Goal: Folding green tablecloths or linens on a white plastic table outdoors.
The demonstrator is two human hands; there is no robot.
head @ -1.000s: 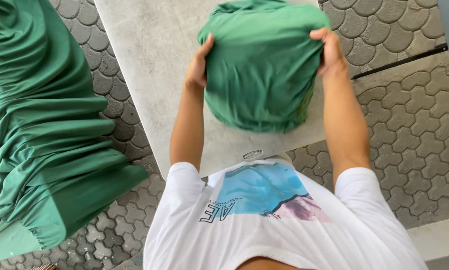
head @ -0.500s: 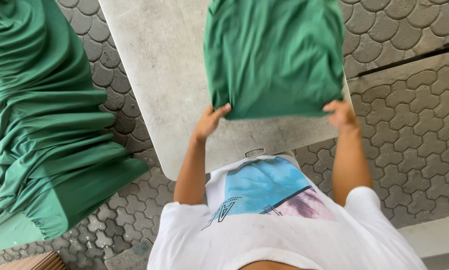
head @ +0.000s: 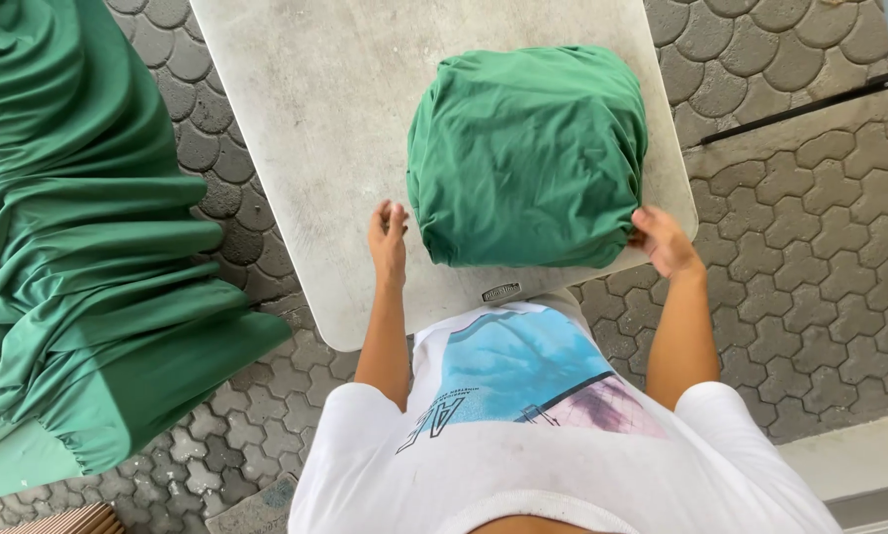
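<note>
While the head camera looked straight down, a big heap of loose green cloth filled the far-left side, draped in long folds over the paving of interlocking grey stones, with a paler green hem at its near edge. Right of it stood a pale grey table, worn and mottled, rounded at the near corners, a small dark latch on its near edge. Left hand was over the tabletop just left of the bundle, fingers loosely curled, half open, gripping nothing; could not tell if the fingertips touched the fabric. Folded green cloth bundle sat on the right half of the table, a rounded, puffy packet with creases running toward its near corners, its right side close to the table's right edge. Right hand was at the bundle's near-right corner, fingers bent in against the fabric, touching it; looked like a light pinch on the corner, but the grip itself was hidden. Near the camera, the person's white T-shirt with a blue print showed between the forearms. Far right, a dark narrow channel cut across the paving.
</note>
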